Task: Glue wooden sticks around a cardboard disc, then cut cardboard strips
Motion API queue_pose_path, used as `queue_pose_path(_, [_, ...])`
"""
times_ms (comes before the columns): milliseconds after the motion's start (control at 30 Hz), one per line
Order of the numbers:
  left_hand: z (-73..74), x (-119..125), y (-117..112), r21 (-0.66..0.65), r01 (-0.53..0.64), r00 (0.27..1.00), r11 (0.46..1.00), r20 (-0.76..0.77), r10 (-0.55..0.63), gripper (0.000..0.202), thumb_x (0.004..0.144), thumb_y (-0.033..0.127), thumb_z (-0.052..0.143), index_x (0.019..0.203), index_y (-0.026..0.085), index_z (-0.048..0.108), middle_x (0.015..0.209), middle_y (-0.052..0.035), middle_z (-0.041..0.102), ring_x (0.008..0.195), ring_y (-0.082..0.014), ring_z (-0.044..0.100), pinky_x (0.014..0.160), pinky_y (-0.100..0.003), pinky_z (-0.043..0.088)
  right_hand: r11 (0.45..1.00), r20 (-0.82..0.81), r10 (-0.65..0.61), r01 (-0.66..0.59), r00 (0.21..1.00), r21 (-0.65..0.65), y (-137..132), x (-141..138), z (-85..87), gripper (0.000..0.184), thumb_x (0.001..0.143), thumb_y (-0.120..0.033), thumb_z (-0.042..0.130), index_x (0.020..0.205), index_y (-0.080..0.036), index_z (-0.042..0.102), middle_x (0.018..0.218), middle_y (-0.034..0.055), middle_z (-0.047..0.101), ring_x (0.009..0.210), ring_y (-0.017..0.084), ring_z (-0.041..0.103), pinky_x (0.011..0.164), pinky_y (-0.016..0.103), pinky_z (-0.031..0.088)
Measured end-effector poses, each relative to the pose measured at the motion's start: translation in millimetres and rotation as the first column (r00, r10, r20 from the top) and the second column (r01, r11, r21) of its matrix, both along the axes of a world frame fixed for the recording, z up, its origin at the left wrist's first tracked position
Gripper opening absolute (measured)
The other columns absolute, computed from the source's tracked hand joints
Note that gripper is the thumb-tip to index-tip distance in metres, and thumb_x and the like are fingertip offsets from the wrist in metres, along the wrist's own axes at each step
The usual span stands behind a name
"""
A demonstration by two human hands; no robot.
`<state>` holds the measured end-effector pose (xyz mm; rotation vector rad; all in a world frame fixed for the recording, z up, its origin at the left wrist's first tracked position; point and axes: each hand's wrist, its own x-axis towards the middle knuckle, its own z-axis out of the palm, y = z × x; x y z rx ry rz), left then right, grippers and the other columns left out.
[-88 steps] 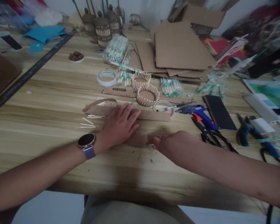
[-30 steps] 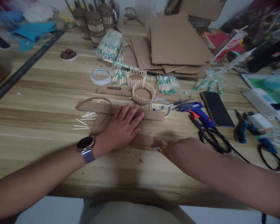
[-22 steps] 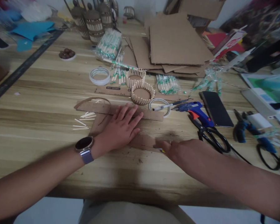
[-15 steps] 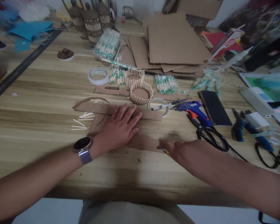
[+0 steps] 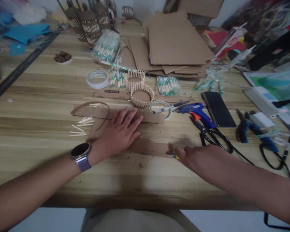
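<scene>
My left hand (image 5: 119,132) lies flat with fingers spread on a brown cardboard piece (image 5: 149,148) on the wooden table (image 5: 43,96). A smartwatch (image 5: 80,152) is on that wrist. My right hand (image 5: 195,156) rests at the right end of the cardboard, fingers closed round a small tool with a yellow tip (image 5: 177,157); I cannot make out what the tool is. A long cardboard strip (image 5: 152,118) lies just beyond my left fingers.
Two stick rings (image 5: 141,95), tape rolls (image 5: 97,79), loose sticks (image 5: 78,127) and packed chopsticks (image 5: 106,45) lie behind. A blue glue gun (image 5: 195,111), black scissors (image 5: 214,140), a phone (image 5: 217,109) and pliers (image 5: 246,130) sit to the right. Cardboard sheets (image 5: 178,42) are stacked at the back.
My right hand has slid to the right along the near edge of the cardboard. My left hand has stayed pressed flat on it. The view has shifted slightly.
</scene>
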<state>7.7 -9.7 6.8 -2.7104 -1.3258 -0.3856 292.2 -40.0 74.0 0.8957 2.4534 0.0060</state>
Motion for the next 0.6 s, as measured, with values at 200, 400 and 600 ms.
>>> queue_pose_path(200, [-1.9, -0.4, 0.1, -0.003, 0.009, 1.000, 1.000, 0.011, -0.009, 0.050, 0.103, 0.034, 0.043, 0.147, 0.011, 0.046, 0.155, -0.0220, 0.042, 0.147, -0.0416, 0.030, 0.116, -0.061, 0.030, 1.000, -0.074, 0.005, -0.004, 0.997, 0.016, -3.5, 13.4, -8.6, 0.055, 0.074, 0.006, 0.054, 0.123, -0.018, 0.060, 0.067, 0.0017, 0.071, 0.051, 0.019, 0.067, 0.043, 0.030, 0.018])
queue_pose_path(400, [-0.9, -0.4, -0.1, -0.014, 0.004, 1.000, 1.000, -0.007, -0.004, 0.050, 0.104, 0.035, 0.039, 0.147, 0.011, 0.046, 0.155, -0.0215, 0.041, 0.148, -0.0416, 0.029, 0.117, -0.061, 0.028, 1.000, -0.141, 0.005, -0.004, 0.990, 0.007, -4.0, 22.9, -11.7, 0.047, 0.073, 0.006, 0.051, 0.112, -0.017, 0.059, 0.068, 0.0006, 0.070, 0.051, 0.018, 0.066, 0.045, 0.027, 0.020])
queue_pose_path(600, [-3.3, -1.0, 0.5, -0.033, -0.007, 1.000, 0.999, 0.006, 0.007, 0.051, 0.103, 0.035, 0.041, 0.149, 0.013, 0.043, 0.157, -0.0204, 0.039, 0.149, -0.0397, 0.027, 0.118, -0.061, 0.027, 0.995, -0.178, 0.004, 0.014, 0.984, 0.099, -10.7, 34.8, -17.9, 0.041, 0.069, 0.006, 0.050, 0.102, -0.019, 0.058, 0.064, -0.0021, 0.066, 0.046, 0.015, 0.060, 0.047, 0.030, 0.015])
